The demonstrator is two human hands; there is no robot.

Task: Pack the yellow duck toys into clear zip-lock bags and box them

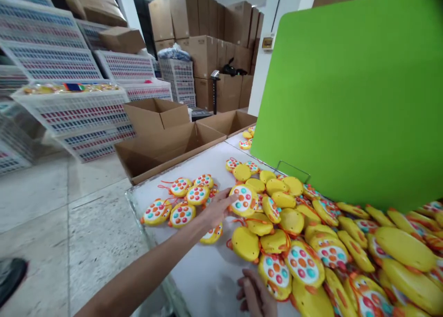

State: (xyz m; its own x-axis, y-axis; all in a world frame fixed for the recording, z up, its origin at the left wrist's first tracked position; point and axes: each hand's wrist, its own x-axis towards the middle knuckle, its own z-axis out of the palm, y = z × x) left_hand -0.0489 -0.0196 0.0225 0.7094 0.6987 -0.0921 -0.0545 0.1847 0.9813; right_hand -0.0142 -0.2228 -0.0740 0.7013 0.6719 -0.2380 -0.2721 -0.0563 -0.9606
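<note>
My left hand (217,208) reaches across the white table and has its fingers closed on the left edge of a yellow duck-shaped toy (243,200). That toy has a white face with coloured round buttons and lies at the near side of a large pile. Low in the picture, my right hand (256,293) rests beside the pile, fingers loosely bent and apart, holding nothing. A button-side-up toy (276,274) is closest to it. Left of my left hand lies a small group of similar toys (182,214), some with orange cords. One toy (212,234) is partly hidden under my forearm.
A green board (346,95) stands upright behind the pile, with a wire stand (294,169) at its foot. Open cardboard boxes (173,146) line the table's far left edge. White crates (90,109) and stacked cartons (207,54) fill the background. A shoe (12,275) shows at left.
</note>
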